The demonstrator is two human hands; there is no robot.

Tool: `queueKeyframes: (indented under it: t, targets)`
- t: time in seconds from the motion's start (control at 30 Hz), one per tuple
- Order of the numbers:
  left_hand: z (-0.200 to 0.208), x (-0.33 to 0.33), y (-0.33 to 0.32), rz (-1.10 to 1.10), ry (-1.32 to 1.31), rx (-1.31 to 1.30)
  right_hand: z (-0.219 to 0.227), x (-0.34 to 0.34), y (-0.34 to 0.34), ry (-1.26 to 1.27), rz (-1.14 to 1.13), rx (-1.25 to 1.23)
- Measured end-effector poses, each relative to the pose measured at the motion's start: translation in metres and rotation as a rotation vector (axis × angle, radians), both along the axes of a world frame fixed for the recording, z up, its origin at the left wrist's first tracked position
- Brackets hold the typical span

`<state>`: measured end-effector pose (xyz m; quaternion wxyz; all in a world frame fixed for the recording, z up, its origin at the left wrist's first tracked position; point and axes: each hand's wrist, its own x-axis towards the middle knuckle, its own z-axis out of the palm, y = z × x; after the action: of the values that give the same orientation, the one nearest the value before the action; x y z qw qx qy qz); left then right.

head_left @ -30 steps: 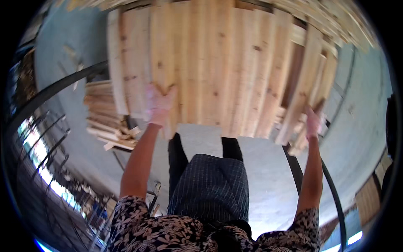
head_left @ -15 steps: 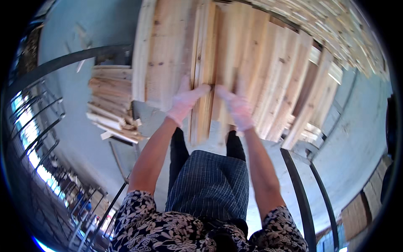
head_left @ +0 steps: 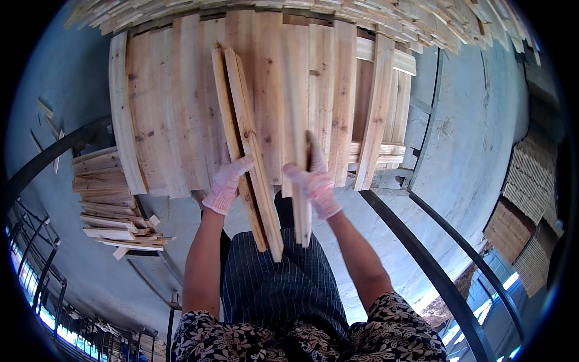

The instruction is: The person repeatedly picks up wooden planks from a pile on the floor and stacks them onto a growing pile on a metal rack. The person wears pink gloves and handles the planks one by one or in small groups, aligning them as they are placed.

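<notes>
My left hand (head_left: 224,186), in a pale knitted glove, is closed around a pair of narrow wooden strips (head_left: 252,148). They lean slightly, their near ends reaching over my apron (head_left: 283,277). In my right hand (head_left: 316,188), gloved likewise, is another narrow wooden strip (head_left: 294,90), smeared by motion; whether it is one piece or two I cannot tell. Both hands hold their strips above a row of wide wooden boards (head_left: 163,114) laid side by side, with knots showing in the grain.
Long stacked timber (head_left: 386,18) runs across the far side. To the left sits a lower pile of wood pieces (head_left: 108,199). Dark metal rails (head_left: 422,271) slope down on the right, and a curved dark bar (head_left: 54,154) on the left. Corrugated brown sheets (head_left: 531,187) lie at far right.
My hands have moved apart. The strips that were close together at the middle are now split, the left ones tilted and the right one moved rightward. The view has shifted too.
</notes>
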<state>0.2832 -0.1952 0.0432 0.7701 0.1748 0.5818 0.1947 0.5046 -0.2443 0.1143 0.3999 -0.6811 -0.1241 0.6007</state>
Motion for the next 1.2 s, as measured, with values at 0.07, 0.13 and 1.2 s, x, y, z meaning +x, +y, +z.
queueKeyframes:
  t: [0.07, 0.13, 1.2]
  targets:
    - [0.012, 0.019, 0.014, -0.055, 0.11, 0.101, -0.018, 0.059, -0.007, -0.242, -0.007, 0.067]
    - [0.035, 0.037, 0.039, -0.184, 0.285, 0.278, -0.03, 0.119, 0.0, -0.329, -0.038, 0.108]
    - [-0.023, 0.028, 0.038, -0.462, 1.098, 0.64, -0.068, 0.271, -0.009, -1.062, 0.303, -0.357]
